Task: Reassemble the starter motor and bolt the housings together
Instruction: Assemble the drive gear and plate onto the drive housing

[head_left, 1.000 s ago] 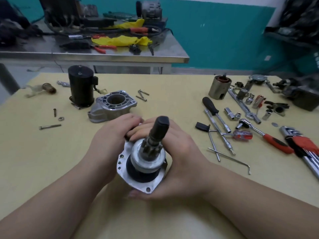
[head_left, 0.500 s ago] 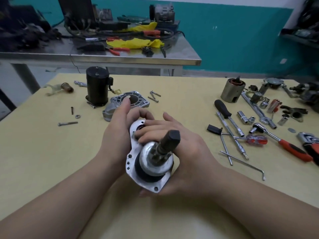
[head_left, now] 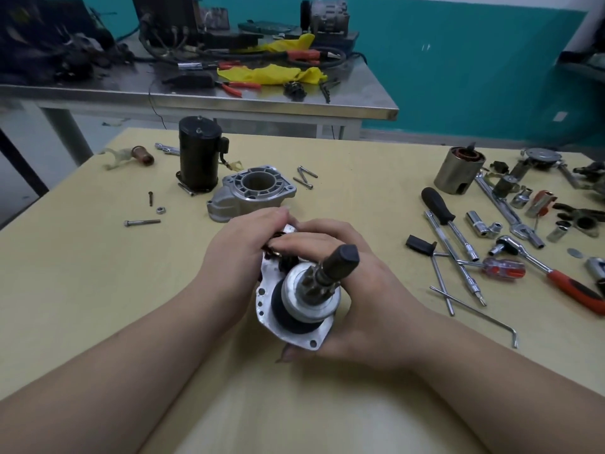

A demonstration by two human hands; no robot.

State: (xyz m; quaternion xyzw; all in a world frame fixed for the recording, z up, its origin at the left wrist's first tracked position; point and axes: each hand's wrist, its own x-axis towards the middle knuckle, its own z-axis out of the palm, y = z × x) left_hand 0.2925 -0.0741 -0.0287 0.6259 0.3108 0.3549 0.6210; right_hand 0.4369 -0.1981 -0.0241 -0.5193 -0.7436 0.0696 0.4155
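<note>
The right hand (head_left: 366, 290) cradles the drive assembly (head_left: 304, 296) just in front of the nose housing (head_left: 255, 191), shaft tilted up, probably to expose its top edge. There the left hand (head_left: 239, 257) pinches a small dark part, too hidden to identify.

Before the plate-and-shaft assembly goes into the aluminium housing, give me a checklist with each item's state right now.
1. Plate-and-shaft assembly firmly held: ok, right hand grips it from behind and below.
2. Left hand clear of the plate's top: not ok, its fingers are working there.
3. Aluminium housing free, bore facing up: ok.
4. Loose bolts within reach: ok, beside the housing.
5. Small parts under the fingers seated: cannot tell, hidden.
</note>
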